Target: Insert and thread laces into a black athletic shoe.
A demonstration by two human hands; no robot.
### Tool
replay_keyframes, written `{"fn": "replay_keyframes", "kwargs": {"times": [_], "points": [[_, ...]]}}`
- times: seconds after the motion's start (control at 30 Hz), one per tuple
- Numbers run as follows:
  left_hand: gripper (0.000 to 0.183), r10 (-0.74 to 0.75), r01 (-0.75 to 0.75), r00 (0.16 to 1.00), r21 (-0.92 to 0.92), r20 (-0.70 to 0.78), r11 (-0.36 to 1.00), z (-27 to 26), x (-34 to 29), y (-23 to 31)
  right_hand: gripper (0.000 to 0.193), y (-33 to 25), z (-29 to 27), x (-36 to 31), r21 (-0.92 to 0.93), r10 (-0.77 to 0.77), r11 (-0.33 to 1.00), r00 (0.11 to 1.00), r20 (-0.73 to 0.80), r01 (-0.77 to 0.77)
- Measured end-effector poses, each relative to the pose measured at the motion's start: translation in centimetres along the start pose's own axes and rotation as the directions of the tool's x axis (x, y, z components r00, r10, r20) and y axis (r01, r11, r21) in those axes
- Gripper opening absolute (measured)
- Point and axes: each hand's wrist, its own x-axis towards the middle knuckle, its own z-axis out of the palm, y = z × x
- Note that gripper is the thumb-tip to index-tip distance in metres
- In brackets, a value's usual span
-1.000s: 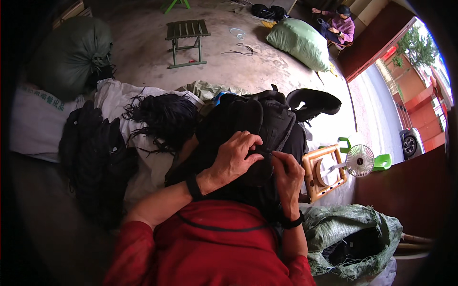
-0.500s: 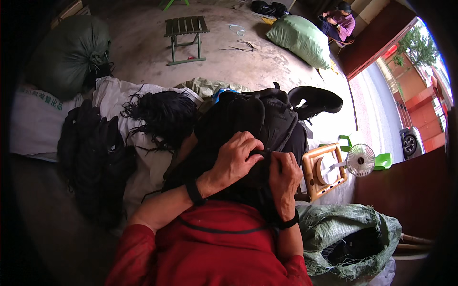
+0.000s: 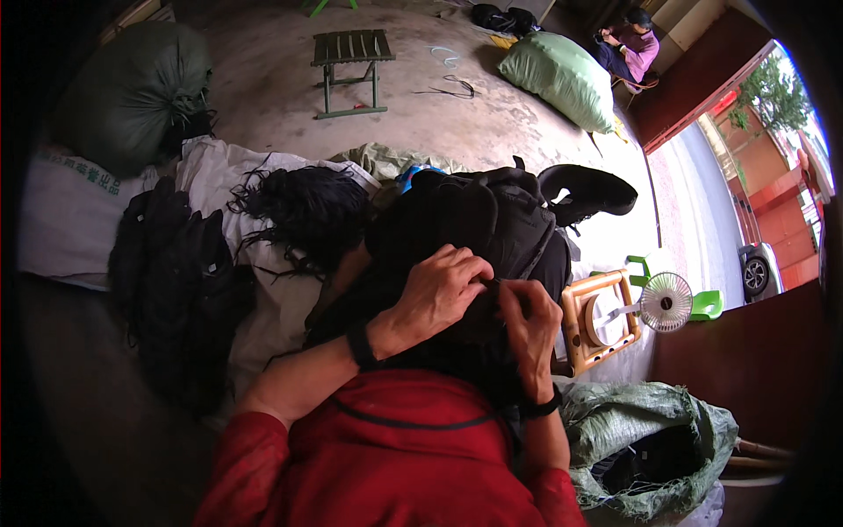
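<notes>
A black bag (image 3: 518, 215) lies on the person's lap, right in front of the red shirt (image 3: 404, 457). The left hand (image 3: 446, 290) pinches a small dark bit of the bag, with its thumb and fingertips close together. The right hand (image 3: 529, 321) is just beside it, fingers bent and thumb near them; I cannot tell if it grips anything. To the left are a heap of black strings (image 3: 307, 211) on a white sheet (image 3: 206, 167) and a dark pile (image 3: 180, 290). To the right, a little fan (image 3: 665, 302) stands by a wooden stool (image 3: 572, 329), near an open green sack (image 3: 584, 426).
</notes>
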Motion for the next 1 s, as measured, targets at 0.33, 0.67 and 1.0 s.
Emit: {"fn": "replay_keyframes", "kwargs": {"times": [0.33,0.67,1.0], "points": [[0.019,0.035,-0.035,0.998,0.0,-0.055,0.999,0.3,-0.2,0.2,0.01,0.8,0.5,-0.6,-0.342,-0.279,0.914,0.95,-0.137,0.219],[0.018,0.046,-0.045,0.997,0.015,-0.064,0.999,0.3,-0.2,0.3,0.01,0.5,1.1,-1.1,-0.295,-0.24,0.94,0.947,-0.213,0.172],[0.016,0.044,-0.043,0.998,0.024,-0.035,0.999,0.3,0.0,-0.2,0.005,-0.1,0.3,0.0,-0.319,-0.292,0.912,0.955,-0.056,0.26]]}}
